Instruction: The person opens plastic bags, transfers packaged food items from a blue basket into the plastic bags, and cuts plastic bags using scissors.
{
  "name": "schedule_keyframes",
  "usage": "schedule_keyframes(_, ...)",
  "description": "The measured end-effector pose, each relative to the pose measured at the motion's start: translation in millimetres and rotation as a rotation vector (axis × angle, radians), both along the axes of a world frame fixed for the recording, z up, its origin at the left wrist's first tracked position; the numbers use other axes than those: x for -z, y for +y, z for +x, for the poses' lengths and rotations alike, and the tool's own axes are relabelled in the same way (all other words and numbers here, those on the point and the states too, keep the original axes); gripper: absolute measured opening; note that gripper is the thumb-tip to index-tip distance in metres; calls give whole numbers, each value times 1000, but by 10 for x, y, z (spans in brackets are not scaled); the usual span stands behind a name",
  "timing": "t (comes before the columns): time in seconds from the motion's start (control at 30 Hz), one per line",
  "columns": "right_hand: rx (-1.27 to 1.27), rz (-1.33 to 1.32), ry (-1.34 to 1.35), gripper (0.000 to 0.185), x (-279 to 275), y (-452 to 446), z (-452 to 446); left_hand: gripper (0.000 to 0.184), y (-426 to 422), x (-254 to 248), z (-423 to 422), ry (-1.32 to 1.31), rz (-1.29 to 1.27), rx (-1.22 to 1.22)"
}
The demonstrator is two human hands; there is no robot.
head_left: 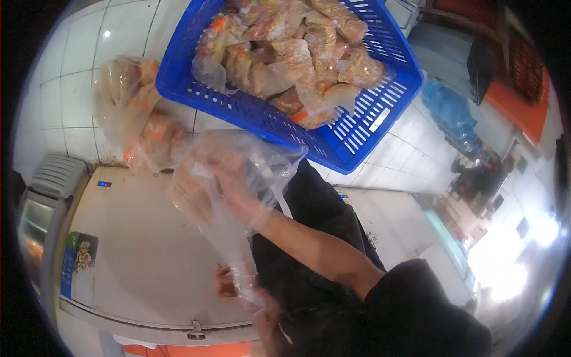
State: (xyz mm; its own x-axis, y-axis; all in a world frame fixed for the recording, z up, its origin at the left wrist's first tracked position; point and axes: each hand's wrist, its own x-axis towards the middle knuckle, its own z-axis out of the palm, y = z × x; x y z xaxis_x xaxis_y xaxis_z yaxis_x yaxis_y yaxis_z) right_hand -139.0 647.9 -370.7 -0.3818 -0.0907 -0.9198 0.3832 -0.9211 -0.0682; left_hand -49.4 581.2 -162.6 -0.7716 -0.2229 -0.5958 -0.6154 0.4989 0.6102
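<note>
Now the right hand (pixel 234 189), fingers half-curled, grips a clear plastic bag (pixel 196 193) over the chest freezer's (pixel 148 250) edge, the left hand (pixel 264 306) curled round its tail, best kept taut.

The held bag (pixel 205 193) is thin, translucent, crinkled plastic with a glossy sheen, as are the packets (pixel 294 59). The basket (pixel 175 62) is slotted hard plastic, the tiles (pixel 65 92) glossy, the sleeve (pixel 410 297) matt cloth.

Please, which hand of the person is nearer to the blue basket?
Right. In the picture, the right hand, at the clear bag's wider part, is just below the blue basket; the left hand is much farther down.
</note>
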Motion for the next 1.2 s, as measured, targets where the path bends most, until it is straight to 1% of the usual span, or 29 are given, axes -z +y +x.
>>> schedule_keyframes(0.07, -283, 349, -172, 59, 114, -168, -4, 59, 24, -43, -314, -40, 54, -186)
schedule_keyframes(0.1, -443, 529, -162, 67, 108, -207, 67, 62, 36, -66, -471, -53, 79, -282)
schedule_keyframes(0.13, -607, 713, -178, 76, 104, -249, 141, 62, 122, 65, -607, 21, 138, -441)
schedule_keyframes(0.17, -787, 909, -91, 87, 37, -224, 251, 62, 144, 146, -695, 96, 201, -596)
schedule_keyframes(0.23, -998, 1008, 82, 94, -47, -14, 409, 62, -152, 453, -681, 36, 357, -638)
schedule_keyframes(0.27, -1026, 910, 167, 90, -224, 244, 389, 63, -250, 598, -668, 6, 437, -661)
schedule_keyframes(0.33, -1003, 545, 247, 71, -522, 974, 272, 61, -184, 808, -703, -47, 450, -597)
schedule_keyframes(0.37, -944, 268, 236, 56, -555, 1434, 216, 60, -136, 879, -708, -79, 447, -570)
schedule_keyframes(0.4, -835, 242, 162, 60, -497, 1803, 265, 58, -74, 919, -718, -109, 423, -596)
schedule_keyframes(0.47, -508, 585, -149, 72, -17, 2531, 514, 54, 78, 1054, -774, -154, 382, -645)
schedule_keyframes(0.5, -348, 713, -276, 78, 305, 2923, 585, 53, 115, 1123, -766, -164, 333, -676)
schedule_keyframes(0.53, -220, 763, -346, 85, 658, 3306, 603, 52, 127, 1173, -729, -178, 279, -708)
schedule_keyframes(0.57, -159, 737, -389, 92, 922, 3576, 560, 51, 143, 1232, -679, -191, 224, -745)
schedule_keyframes(0.63, -7, 531, -270, 75, 1555, 4378, 539, 53, 118, 1269, -701, -255, 136, -756)
schedule_keyframes(0.67, -14, 478, -221, 70, 1839, 4552, 434, 54, 86, 1304, -720, -277, 88, -762)
schedule_keyframes(0.7, -22, 425, -174, 66, 2126, 4729, 326, 56, 33, 1388, -709, -259, 102, -749)
schedule_keyframes(0.73, -130, 508, -252, 79, 2169, 4782, 198, 58, -31, 1432, -680, -262, 113, -727)
schedule_keyframes(0.8, -238, 577, -465, 90, 2076, 4846, 176, 64, 9, 1433, -657, -261, 167, -708)
schedule_keyframes(0.87, -225, 562, -686, 86, 1921, 4844, 85, 65, 118, 1467, -664, -334, 138, -635)
schedule_keyframes(0.9, -180, 561, -658, 82, 1842, 4741, 31, 65, 163, 1489, -691, -350, 127, -605)
schedule_keyframes(0.97, -96, 547, -602, 75, 1583, 4403, 9, 60, 220, 1531, -689, -384, 72, -635)
schedule_keyframes(1.0, -49, 606, -375, 71, 1774, 4444, 409, 58, 226, 1539, -658, -405, 45, -650)
schedule_keyframes(1.03, -2, 660, -141, 67, 1980, 4539, 828, 53, 120, 1573, -607, -462, 87, -638)
schedule_keyframes(1.1, -64, 622, 42, 70, 1620, 4415, 1110, 46, -187, 1623, -552, -570, 166, -613)
schedule_keyframes(1.17, 150, 436, 143, 64, 966, 3962, 1194, 42, -139, 1539, -699, -462, 195, -653)
schedule_keyframes(1.2, 157, 402, 133, 65, 694, 3820, 1297, 40, -103, 1486, -747, -419, 211, -668)
